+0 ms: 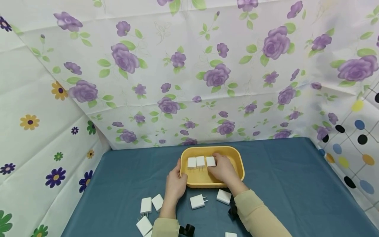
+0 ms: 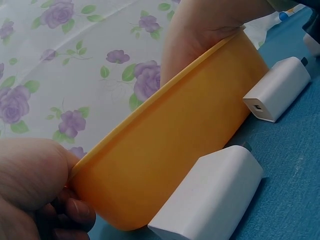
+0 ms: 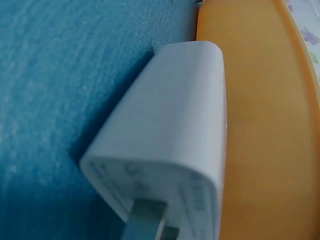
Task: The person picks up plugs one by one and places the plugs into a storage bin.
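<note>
A yellow plastic tray (image 1: 204,185) stands on the table at the middle of the head view. My left hand (image 1: 175,184) grips its left end, thumb over the rim and fingers outside, as the left wrist view also shows. Inside, two white plug-in chargers (image 1: 191,162) (image 1: 200,161) lie side by side with prongs toward me. Just right of them my right hand (image 1: 222,168) reaches in and pinches a third white charger (image 1: 210,161). The right wrist view does not show that hand, only a charger (image 3: 160,110) outside the tray wall (image 3: 270,125).
Two chargers (image 1: 197,201) (image 1: 224,196) lie in front of the tray, and another (image 1: 231,234) is cut off at the bottom edge. Several more chargers (image 1: 146,205) cluster left of my left forearm. Blue cloth (image 1: 296,184) covers the table; a flowered sheet (image 1: 189,79) hangs behind.
</note>
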A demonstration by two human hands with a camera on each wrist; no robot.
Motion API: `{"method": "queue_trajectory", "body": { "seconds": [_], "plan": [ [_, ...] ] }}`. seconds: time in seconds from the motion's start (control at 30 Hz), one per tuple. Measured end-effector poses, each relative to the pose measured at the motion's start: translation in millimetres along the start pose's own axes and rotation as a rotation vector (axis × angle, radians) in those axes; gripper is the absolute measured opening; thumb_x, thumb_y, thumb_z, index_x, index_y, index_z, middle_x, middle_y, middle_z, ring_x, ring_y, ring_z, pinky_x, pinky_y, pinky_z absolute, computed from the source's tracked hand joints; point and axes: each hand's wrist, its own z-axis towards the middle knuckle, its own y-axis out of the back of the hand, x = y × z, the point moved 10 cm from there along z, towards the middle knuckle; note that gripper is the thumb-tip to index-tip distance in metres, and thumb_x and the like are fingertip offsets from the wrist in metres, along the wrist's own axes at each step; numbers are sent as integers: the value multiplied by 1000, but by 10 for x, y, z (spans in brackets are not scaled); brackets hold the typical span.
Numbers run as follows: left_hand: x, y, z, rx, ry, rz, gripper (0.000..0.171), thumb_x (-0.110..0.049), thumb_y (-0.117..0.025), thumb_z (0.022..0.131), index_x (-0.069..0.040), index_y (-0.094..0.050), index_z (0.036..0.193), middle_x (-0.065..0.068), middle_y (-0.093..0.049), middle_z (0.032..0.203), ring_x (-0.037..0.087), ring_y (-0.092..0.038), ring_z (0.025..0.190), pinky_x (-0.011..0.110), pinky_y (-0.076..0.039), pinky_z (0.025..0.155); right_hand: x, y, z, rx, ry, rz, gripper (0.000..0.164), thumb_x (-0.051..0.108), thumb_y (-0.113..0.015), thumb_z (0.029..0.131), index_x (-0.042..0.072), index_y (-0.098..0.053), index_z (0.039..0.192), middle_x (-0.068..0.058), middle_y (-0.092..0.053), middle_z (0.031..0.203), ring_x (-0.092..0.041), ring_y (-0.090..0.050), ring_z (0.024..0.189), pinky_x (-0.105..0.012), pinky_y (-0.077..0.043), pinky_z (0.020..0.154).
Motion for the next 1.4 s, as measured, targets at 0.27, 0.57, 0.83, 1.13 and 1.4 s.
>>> {"method": "queue_trajectory", "body": {
  "seconds": [0.27, 0.57, 0.83, 1.13, 1.4],
  "plan": [
    [-4, -3, -10, -7, 3, -4, 66, 2, -57, 99, -2, -42, 163, 16, -46, 163, 36, -41, 152, 54, -36, 121, -21, -14, 16, 9, -31, 22, 67, 27, -81, 95, -2, -54, 150, -8, -63, 96, -25, -57, 86, -43, -50, 78],
    [24, -16, 2, 3, 5, -14, 67, 3, -56, 99, -3, -41, 164, 15, -45, 164, 36, -40, 152, 55, -37, 120, 28, -8, -2, 9, 0, 25, 57, 20, -78, 98, -2, -57, 146, -10, -67, 105, -26, -61, 92, -45, -53, 83],
    [21, -16, 5, 6, 9, -19, 67, 3, -56, 99, -4, -41, 164, 14, -45, 165, 37, -39, 153, 56, -36, 120, 43, -3, -2, 1, 25, 12, 52, 17, -78, 98, -2, -60, 143, -7, -64, 98, -26, -58, 88, -44, -51, 80],
    [14, -12, -15, 0, 13, -13, 66, 2, -56, 99, -4, -42, 163, 14, -47, 164, 36, -41, 152, 56, -38, 119, 55, -21, -4, 10, 27, 8, 52, 16, -79, 98, -2, -60, 143, -6, -63, 97, -25, -58, 88, -43, -51, 81],
    [7, -4, -5, -7, 4, -19, 66, 2, -57, 99, -2, -43, 162, 14, -47, 163, 36, -42, 151, 55, -38, 119, 68, -37, -2, 14, 38, 1, 52, 16, -77, 99, -2, -59, 144, -7, -64, 98, -25, -58, 89, -44, -51, 82]
  ]
}}
